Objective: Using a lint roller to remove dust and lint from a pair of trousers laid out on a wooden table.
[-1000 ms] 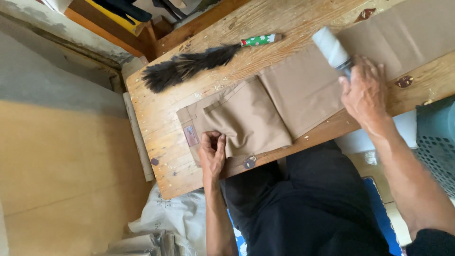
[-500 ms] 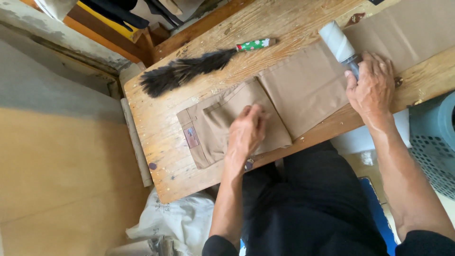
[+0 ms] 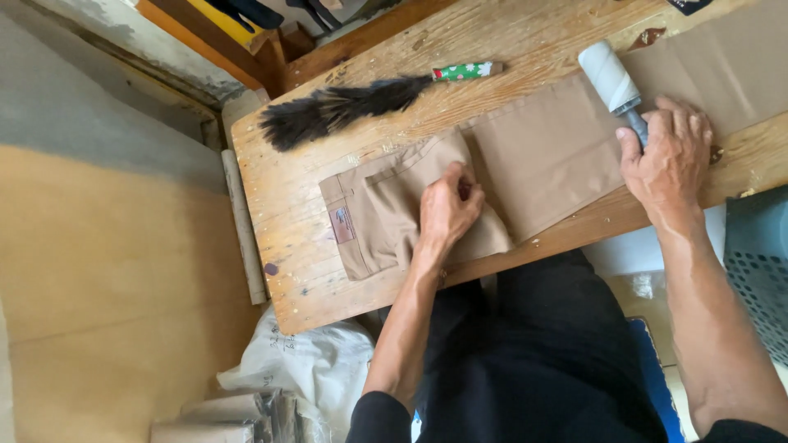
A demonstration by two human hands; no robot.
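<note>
A worn wooden workbench (image 3: 525, 33) fills the upper part of the view, its planks scarred and spotted, and across it lie tan trousers (image 3: 542, 156), spread flat with the waistband end at the left and the legs running off to the right. On the far side of the cloth, just beside the waistband, rests a dark feather duster (image 3: 345, 111) with a green patterned handle, apart from both hands. The left hand (image 3: 447, 209) sits on the upper part of the trousers near the pocket, fingers curled narrow and pinching at the fabric (whether it grips a fold or a bit of lint I cannot tell). The right hand (image 3: 669, 156) is closed round the grey handle of a lint roller (image 3: 609, 75), whose white paper drum lies on the trouser leg at the far right. By my reading the step in hand is cleaning the garment's surface: one hand steadies and picks at the cloth while the other works the roller over it. The next move seems to call for keeping the fabric taut under the left hand so that the roller runs flat along the leg toward the waistband without dragging up a crease. Below the near edge of the bench, at the left, lies a white sack (image 3: 300, 365).
</note>
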